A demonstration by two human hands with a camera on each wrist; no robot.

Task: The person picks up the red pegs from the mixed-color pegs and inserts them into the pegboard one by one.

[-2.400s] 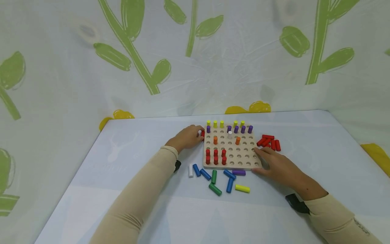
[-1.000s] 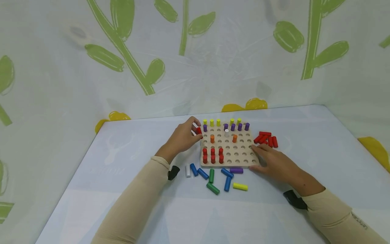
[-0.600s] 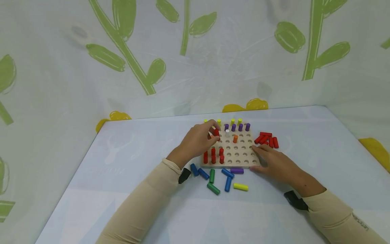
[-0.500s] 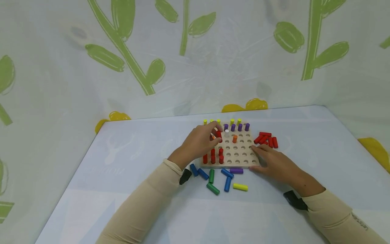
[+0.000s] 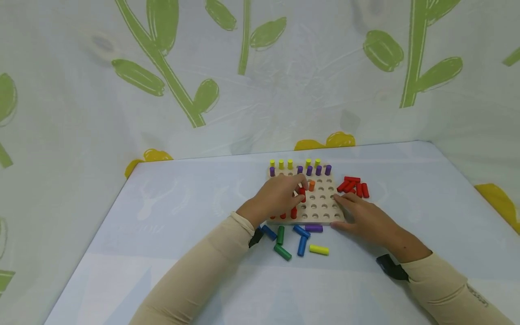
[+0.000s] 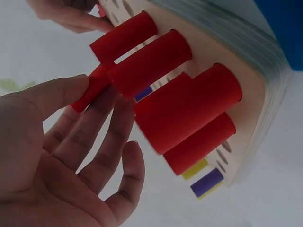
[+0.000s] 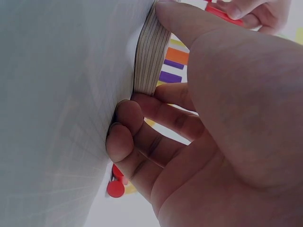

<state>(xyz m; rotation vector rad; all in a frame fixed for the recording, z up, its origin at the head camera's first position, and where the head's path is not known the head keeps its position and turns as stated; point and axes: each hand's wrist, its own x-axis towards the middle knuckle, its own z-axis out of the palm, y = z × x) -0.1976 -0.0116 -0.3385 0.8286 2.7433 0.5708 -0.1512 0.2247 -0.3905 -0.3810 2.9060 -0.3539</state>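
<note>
My left hand (image 5: 280,195) pinches a red peg (image 5: 302,195) between thumb and fingers, above the middle of the wooden pegboard (image 5: 318,202). In the left wrist view that peg (image 6: 94,87) is apart from the board's holes, beside standing red pegs (image 6: 175,113). My right hand (image 5: 365,222) grips the board at its near right corner, with the thumb on the near edge and fingers along the right side, as the right wrist view shows on the board's layered edge (image 7: 152,56). Yellow pegs (image 5: 290,164), purple pegs (image 5: 318,170) and an orange peg (image 5: 312,185) stand in holes. My left hand covers part of the board.
Loose red pegs (image 5: 351,184) lie right of the board. Along its near side lie blue pegs (image 5: 302,246), green pegs (image 5: 282,252), a purple peg (image 5: 313,228) and a yellow peg (image 5: 318,249). A leaf-patterned curtain (image 5: 317,90) hangs behind the white table (image 5: 195,180).
My left hand has lifted the red peg from the board's left side and carried it right and nearer, over the board's middle. The right hand has stayed on the corner.
</note>
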